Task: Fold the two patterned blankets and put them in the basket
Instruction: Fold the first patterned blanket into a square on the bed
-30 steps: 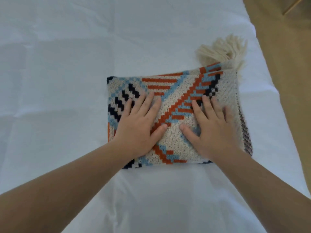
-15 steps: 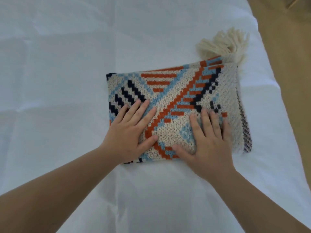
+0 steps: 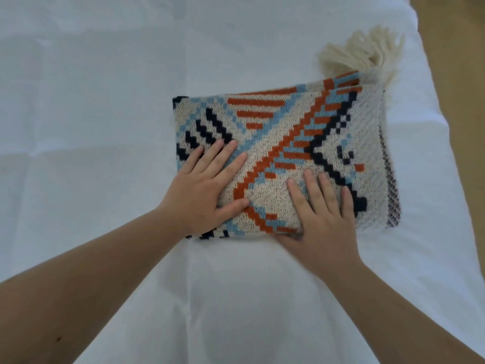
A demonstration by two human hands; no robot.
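Note:
One patterned blanket (image 3: 286, 143), knitted in cream, orange, light blue and navy, lies folded into a rectangle on the white sheet (image 3: 91, 127). Its cream tassels (image 3: 362, 53) stick out at the far right corner. My left hand (image 3: 204, 190) rests flat on the blanket's near left part, fingers spread, thumb on top. My right hand (image 3: 322, 219) covers the near edge further right, with the fingers on top and the thumb tucked under that edge. No second blanket and no basket are in view.
The white sheet covers a wide surface that reaches left and towards me. Its right edge runs along a strip of tan floor (image 3: 462, 127).
Both hands have slid across the blanket towards me, from its middle to its near edge. The right thumb has gone from lying on top to under the edge.

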